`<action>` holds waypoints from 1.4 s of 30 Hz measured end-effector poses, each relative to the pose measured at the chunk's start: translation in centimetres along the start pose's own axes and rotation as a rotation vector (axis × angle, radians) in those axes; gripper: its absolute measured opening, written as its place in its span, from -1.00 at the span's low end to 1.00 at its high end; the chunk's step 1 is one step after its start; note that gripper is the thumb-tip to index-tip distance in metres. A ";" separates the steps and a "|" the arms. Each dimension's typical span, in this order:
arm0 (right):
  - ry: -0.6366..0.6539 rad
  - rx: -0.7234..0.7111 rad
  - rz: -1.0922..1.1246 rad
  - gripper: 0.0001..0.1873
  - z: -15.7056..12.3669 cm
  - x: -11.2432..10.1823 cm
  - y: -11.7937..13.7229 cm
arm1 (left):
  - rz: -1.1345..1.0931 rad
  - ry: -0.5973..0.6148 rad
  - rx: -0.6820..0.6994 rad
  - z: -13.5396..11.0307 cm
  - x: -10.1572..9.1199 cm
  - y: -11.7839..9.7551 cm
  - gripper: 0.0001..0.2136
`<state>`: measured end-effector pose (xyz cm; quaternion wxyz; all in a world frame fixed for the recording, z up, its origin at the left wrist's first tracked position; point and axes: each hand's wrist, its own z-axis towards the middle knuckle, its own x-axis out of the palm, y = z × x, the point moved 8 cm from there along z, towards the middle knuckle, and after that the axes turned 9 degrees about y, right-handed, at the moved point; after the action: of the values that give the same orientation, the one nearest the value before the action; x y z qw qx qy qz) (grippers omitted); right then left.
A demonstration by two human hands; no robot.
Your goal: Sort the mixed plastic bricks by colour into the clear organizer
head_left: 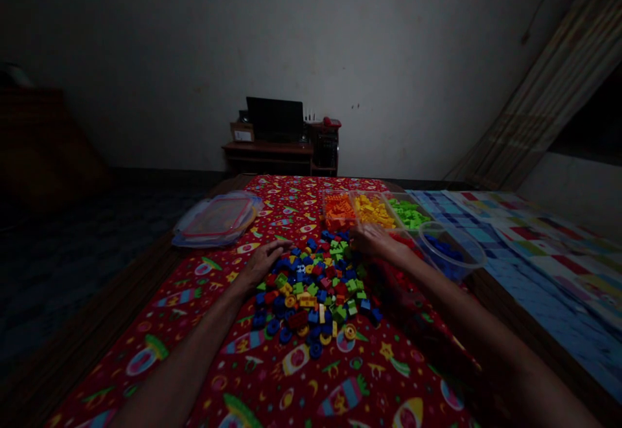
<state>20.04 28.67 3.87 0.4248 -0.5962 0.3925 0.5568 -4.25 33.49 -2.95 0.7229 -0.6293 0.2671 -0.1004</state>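
Note:
A mixed pile of toy building bricks [315,285] in blue, green, red and yellow lies on a red patterned cloth [272,389]. My left hand [264,263] rests at the pile's left edge, its fingers stretched out over the nearest bricks. On the far right side of the pile, my right hand [373,241] has its fingers curled together; whatever they hold, if anything, is hidden. Just beyond it stand clear containers of sorted bricks: orange bricks [339,209], yellow bricks [373,210] and green bricks [409,213]. Red bricks [404,241] show partly behind my right forearm.
A round clear tub [479,254] with blue bricks [443,247] stands at the right. Stacked clear lids [218,219] lie at the left of the cloth. A bed with a blue checked cover [515,298] borders the right side. Against the wall, a desk [267,149] carries a dark monitor [275,119].

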 end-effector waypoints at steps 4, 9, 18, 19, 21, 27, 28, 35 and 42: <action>0.008 -0.084 -0.061 -0.79 -0.9 1.1 1.9 | 0.028 0.001 -0.008 -0.2 0.1 -0.3 -0.55; -0.055 -0.090 -0.015 -0.76 -0.8 1.2 1.8 | 0.062 0.002 -0.009 -0.3 0.2 -0.6 -0.53; -0.207 0.082 0.023 -0.70 0.6 -3.7 -4.5 | 0.114 0.004 0.008 -0.1 0.2 -0.7 -0.53; -0.216 0.147 0.003 -0.69 0.7 -4.4 -5.8 | 0.116 0.004 0.007 -0.2 0.2 -0.7 -0.53; -0.217 0.269 -0.035 -0.67 0.7 -5.5 -7.8 | 0.117 0.007 0.006 -0.2 0.2 -0.7 -0.53; -0.038 0.156 -0.025 -0.71 0.5 -2.9 -3.5 | 0.120 0.017 0.025 0.0 0.2 -0.5 -0.54; 0.002 0.116 -0.024 -0.72 0.4 -2.0 -1.9 | 0.113 0.019 0.026 0.1 0.2 -0.5 -0.54; 0.065 0.044 -0.086 -0.81 0.0 1.1 3.3 | 0.112 0.005 0.027 -0.1 0.2 -0.6 -0.56; 0.029 0.038 -0.036 -0.72 -0.2 2.0 2.8 | 0.127 0.008 0.028 0.1 0.2 -0.9 -0.54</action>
<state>17.63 27.58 1.73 0.4402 -0.6031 0.3982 0.5328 -3.88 33.29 -2.14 0.7354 -0.6005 0.3081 -0.0607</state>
